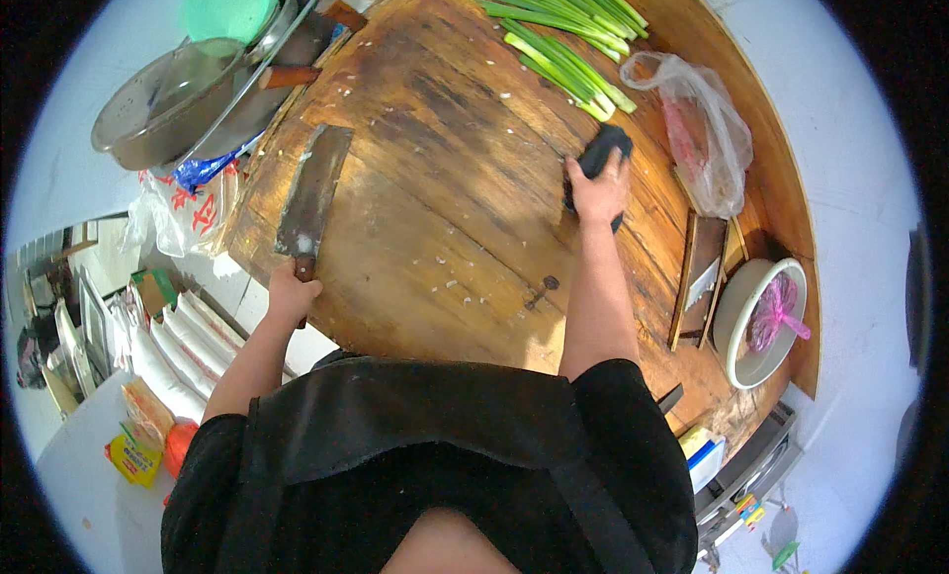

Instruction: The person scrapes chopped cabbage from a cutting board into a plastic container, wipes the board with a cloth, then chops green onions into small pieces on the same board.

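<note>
My left hand (pixel 292 292) grips the wooden handle of a cleaver (pixel 314 192), whose broad, stained blade lies over the left side of a worn wooden worktop (pixel 445 203). On the right, my right hand (pixel 602 192) presses a dark cloth (pixel 606 150) against the boards, with cloth showing on both sides of the fingers. Cut green onions (pixel 567 70) lie in bunches beyond that hand, their white ends towards me. Small pale scraps (pixel 452 283) are scattered over the wood.
At right are a clear plastic bag (pixel 700 136) of reddish contents, a mandoline-like slicer (pixel 700 285) and a white basin (pixel 786 268) with a pink bag (pixel 775 311). Metal bowls (pixel 163 107) and a green colander (pixel 230 10) stand at upper left. Wooden handles (pixel 289 77) jut past the left edge.
</note>
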